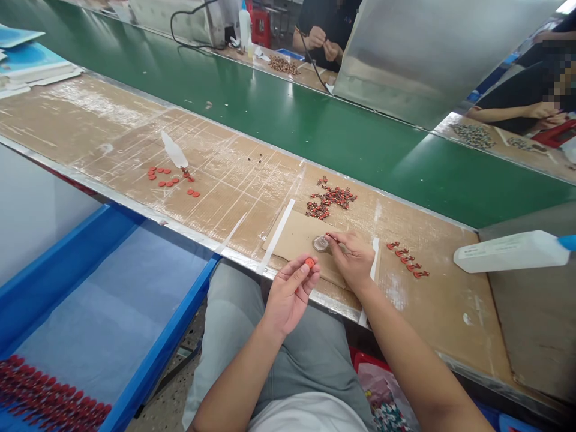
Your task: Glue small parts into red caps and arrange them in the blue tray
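Note:
Between the thumb and fingers of my left hand (294, 288) is a small round red disc (309, 263), its flat face turned up. My right hand (353, 258) pinches a small red-and-dark piece (329, 236) at a little round dish (320, 243) on a cardboard sheet (299, 231). Whether the piece touches the dish's contents I cannot tell. Behind the dish lies a pile of small red-and-dark pieces (335, 198). To the right, several red discs with dark pieces on them (407, 260) form a slanted row.
Loose red discs (168, 182) lie at the left near a white spatula-shaped piece (174, 150). A white bottle (513, 252) lies at the right. A blue tray (180, 336) holds rows of red pieces. Beyond the green belt (252, 96), other people's hands (324, 43) work.

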`<state>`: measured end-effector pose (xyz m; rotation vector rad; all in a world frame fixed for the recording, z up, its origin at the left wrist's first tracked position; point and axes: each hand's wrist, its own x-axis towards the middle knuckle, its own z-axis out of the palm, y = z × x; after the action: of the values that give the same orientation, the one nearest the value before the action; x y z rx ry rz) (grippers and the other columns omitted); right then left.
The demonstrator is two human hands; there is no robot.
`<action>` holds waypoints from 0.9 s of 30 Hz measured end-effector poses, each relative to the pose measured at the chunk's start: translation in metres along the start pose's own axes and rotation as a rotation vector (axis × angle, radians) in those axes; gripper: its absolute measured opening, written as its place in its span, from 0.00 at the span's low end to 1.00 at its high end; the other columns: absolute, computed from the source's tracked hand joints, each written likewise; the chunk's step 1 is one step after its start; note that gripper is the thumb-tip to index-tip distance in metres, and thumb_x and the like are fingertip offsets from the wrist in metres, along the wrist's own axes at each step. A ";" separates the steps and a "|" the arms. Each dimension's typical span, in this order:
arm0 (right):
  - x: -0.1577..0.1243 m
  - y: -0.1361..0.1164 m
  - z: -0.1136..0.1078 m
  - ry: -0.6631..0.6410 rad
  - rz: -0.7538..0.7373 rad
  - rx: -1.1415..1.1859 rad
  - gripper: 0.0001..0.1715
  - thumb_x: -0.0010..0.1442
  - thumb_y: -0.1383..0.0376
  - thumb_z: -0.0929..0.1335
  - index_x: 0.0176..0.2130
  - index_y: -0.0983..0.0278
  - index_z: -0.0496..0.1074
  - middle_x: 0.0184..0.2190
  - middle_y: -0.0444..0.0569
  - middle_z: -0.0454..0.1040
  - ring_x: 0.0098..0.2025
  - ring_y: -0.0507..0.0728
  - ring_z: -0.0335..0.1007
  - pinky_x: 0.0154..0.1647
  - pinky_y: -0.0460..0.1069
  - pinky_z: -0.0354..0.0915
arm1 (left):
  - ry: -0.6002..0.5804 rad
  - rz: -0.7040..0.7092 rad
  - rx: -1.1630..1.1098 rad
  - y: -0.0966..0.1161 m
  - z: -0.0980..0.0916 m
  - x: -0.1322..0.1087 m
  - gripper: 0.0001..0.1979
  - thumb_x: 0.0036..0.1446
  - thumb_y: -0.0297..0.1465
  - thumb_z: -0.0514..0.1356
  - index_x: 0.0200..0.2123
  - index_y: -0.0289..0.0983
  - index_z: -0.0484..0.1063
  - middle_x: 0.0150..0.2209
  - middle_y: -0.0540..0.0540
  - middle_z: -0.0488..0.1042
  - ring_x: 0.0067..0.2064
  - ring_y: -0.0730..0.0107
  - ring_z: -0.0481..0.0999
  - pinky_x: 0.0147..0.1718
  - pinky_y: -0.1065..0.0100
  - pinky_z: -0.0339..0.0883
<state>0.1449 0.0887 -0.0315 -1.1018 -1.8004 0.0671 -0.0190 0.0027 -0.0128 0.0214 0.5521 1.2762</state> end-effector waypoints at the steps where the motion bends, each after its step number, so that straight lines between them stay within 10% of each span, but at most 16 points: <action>1: 0.000 0.000 0.000 0.002 0.006 0.008 0.05 0.59 0.66 0.71 0.38 0.60 0.79 0.33 0.48 0.82 0.34 0.56 0.78 0.40 0.53 0.73 | 0.001 0.003 0.001 0.000 0.000 0.000 0.10 0.54 0.23 0.67 0.41 0.34 0.79 0.42 0.44 0.81 0.40 0.76 0.81 0.44 0.77 0.74; 16: -0.004 -0.030 -0.015 0.162 0.657 0.493 0.16 0.52 0.60 0.76 0.41 0.62 0.80 0.37 0.50 0.82 0.37 0.57 0.79 0.42 0.54 0.76 | 0.031 0.013 0.065 -0.003 0.003 -0.002 0.10 0.53 0.28 0.68 0.41 0.35 0.79 0.42 0.45 0.81 0.42 0.72 0.81 0.41 0.75 0.74; 27: -0.026 -0.085 -0.037 0.051 0.363 0.534 0.15 0.52 0.70 0.76 0.40 0.56 0.80 0.37 0.48 0.82 0.37 0.57 0.79 0.40 0.55 0.76 | -0.035 0.028 0.131 -0.007 0.012 -0.015 0.11 0.54 0.31 0.68 0.41 0.35 0.80 0.42 0.42 0.82 0.44 0.66 0.81 0.41 0.73 0.75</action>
<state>0.1210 0.0053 0.0107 -1.0070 -1.3975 0.6891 -0.0104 -0.0103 0.0009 0.1604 0.6062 1.2628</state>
